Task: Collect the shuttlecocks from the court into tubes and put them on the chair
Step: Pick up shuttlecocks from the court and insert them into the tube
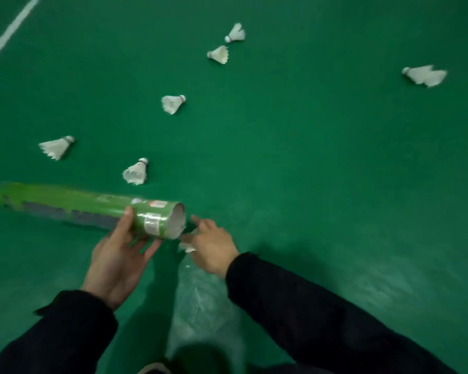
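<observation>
Your left hand (119, 259) is wrapped around a green tube (89, 209) near its open end, thumb on top and fingers curled underneath, holding it roughly level with the mouth pointing toward 3 o'clock. Your right hand (214, 245) is right at that mouth, curled around a white shuttlecock (187, 245); only bits of feather poke out below the fingers, so I can't tell how far in it is.

Six more shuttlecocks are lying on the green court floor (308, 184). One sits (136, 171) just past the tube at about 12 o'clock from your left hand, another (56, 147) out at 10 o'clock. One (173, 103) lies further up, a close pair (219, 54) and (236, 33) is beyond it toward 1 o'clock, and a blurry one (426, 74) is way off at 2 o'clock. A white court line (10, 31) crosses the far 11 o'clock corner.
</observation>
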